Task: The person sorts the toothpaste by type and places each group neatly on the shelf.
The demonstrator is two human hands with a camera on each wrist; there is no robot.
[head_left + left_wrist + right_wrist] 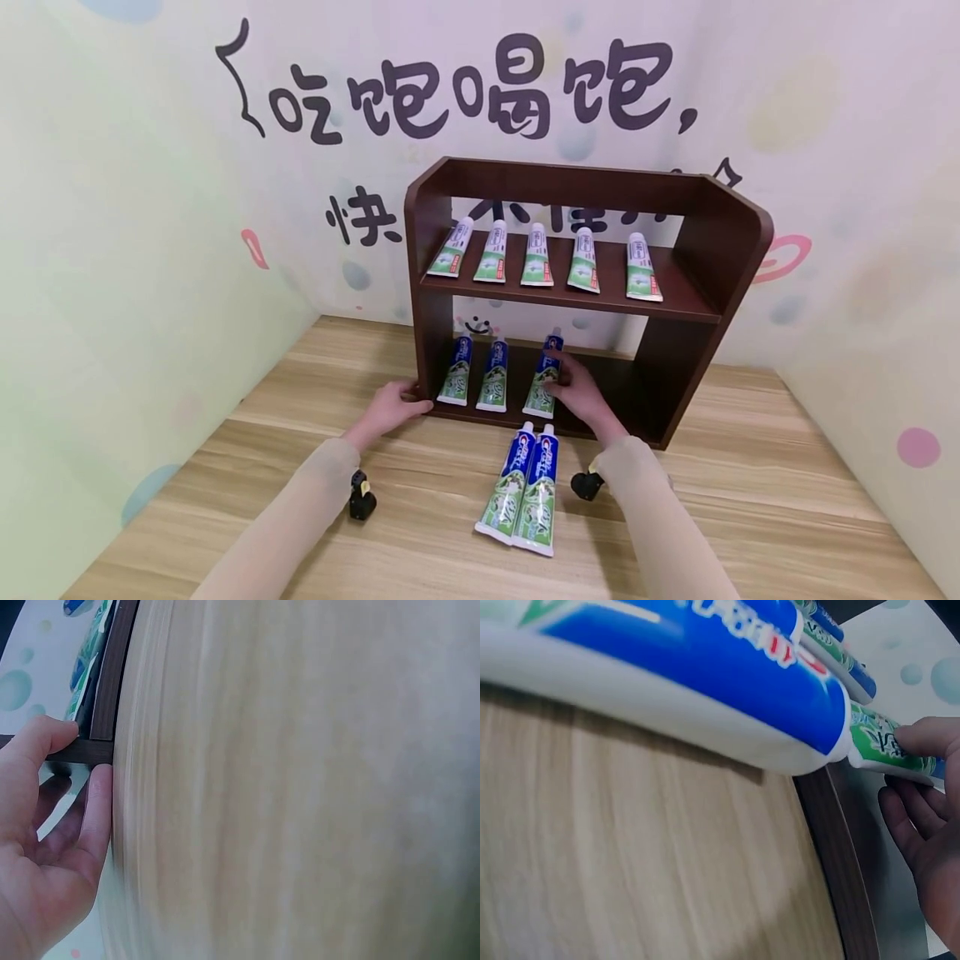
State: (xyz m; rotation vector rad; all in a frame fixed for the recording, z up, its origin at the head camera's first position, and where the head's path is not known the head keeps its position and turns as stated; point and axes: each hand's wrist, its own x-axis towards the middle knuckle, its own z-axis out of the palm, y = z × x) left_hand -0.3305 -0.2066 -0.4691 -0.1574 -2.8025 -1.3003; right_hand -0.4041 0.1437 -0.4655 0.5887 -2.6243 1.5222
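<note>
A dark brown two-tier shelf (570,296) stands on the table. On its lower tier, my right hand (579,392) holds a blue and green toothpaste tube (542,385) between thumb and fingers, cap toward the back; the right wrist view shows the thumb on top of this tube (881,742). Two similar tubes, one of them a toothpaste tube (492,377), lie to its left. My left hand (390,410) grips the shelf's lower left corner, with the thumb at the front edge and fingers around the side panel (81,752).
Two more blue and green toothpaste tubes (534,500) lie side by side, touching, on the wooden table (420,533) before the shelf. Several white and green tubes (536,258) lie in a row on the upper tier. A printed wall (187,208) stands behind.
</note>
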